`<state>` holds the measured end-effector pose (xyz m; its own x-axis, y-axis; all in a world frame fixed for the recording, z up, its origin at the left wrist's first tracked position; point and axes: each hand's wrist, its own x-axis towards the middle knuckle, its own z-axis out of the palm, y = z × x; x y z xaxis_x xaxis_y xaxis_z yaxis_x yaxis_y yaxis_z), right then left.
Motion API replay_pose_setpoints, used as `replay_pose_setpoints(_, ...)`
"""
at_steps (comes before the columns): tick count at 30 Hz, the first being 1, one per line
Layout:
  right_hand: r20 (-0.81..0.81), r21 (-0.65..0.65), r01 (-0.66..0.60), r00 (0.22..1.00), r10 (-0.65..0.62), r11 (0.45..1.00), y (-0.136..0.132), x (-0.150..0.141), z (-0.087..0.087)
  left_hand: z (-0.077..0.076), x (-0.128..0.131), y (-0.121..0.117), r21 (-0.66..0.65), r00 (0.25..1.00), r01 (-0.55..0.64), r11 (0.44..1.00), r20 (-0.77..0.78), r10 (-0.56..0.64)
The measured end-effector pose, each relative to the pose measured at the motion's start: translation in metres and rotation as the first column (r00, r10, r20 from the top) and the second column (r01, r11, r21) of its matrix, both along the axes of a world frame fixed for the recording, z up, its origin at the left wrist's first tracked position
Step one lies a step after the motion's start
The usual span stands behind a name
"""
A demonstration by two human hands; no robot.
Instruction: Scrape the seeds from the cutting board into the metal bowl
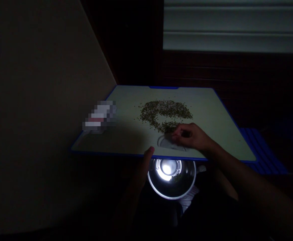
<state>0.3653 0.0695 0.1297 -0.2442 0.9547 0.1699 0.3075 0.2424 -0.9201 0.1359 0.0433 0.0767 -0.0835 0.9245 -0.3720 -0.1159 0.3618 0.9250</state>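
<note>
Blue edging runs round the pale bench (126, 140), which stands in a dim room with a dark wall (48, 100) on its left. Small brown-green grains (158, 110) lie spread over the middle of the top, thickest on the far side, in a rough C that opens to the right around a bare patch. A few strays lie apart at its left and far fringes.

The right hand (195, 135) reaches in from the right over the near part of the bench, at the near end of the C. Its fingers are curled, thumb and forefinger drawn close together round a small gap, with the tips at the grains; whether they pinch any, I cannot tell. Just under and left of this hand, a clear piece (167, 143) with a curved outline lies flat near the near edge; whether the hand touches it is unclear.

The left hand (146, 162) is at the near edge, its thumb showing just above the blue rim. Its other fingers are lost in shadow, so how far open they are and what they hold cannot be told.

Below the near edge, between the two arms, sits a shiny metal bowl (193, 180), brightly lit inside, with a small heap of greenish grains on its right side. On the bench's left edge lies a blurred white-and-red packet (99, 115).
</note>
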Motion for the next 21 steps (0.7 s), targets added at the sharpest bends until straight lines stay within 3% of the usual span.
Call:
replay_pose_setpoints(1,0.003,0.076,0.141,0.99,-0.141,0.987,0.002,0.002,0.001,0.001,-0.001,0.0,0.0,1.0,0.006,1.0,-0.004,-0.006)
replay_pose_setpoints(3,-0.015,0.208,0.372,0.926,-0.377,0.905,0.005,0.007,0.002,0.0,-0.002,0.001,-0.007,1.0,0.027,1.0,-0.009,-0.027)
replay_pose_setpoints(5,-0.017,0.287,0.467,0.875,-0.483,0.836,0.008,0.014,0.002,-0.002,-0.003,0.003,-0.03,0.999,0.041,0.999,-0.006,-0.042)
replay_pose_setpoints(8,0.035,0.329,0.462,0.865,-0.5,0.823,0.01,0.022,0.001,-0.001,-0.002,0.003,-0.071,0.998,0.056,0.996,0.004,-0.056)
replay_pose_setpoints(13,0.155,0.37,0.331,0.899,-0.409,0.868,0.011,0.024,-0.001,0.005,0.001,0.0,-0.03,1.0,0.002,1.0,-0.004,-0.002)
replay_pose_setpoints(21,0.158,0.439,0.373,0.864,-0.479,0.818,0.013,0.029,-0.003,0.003,0.001,0.0,-0.003,1.0,0.011,1.0,0.006,-0.011)
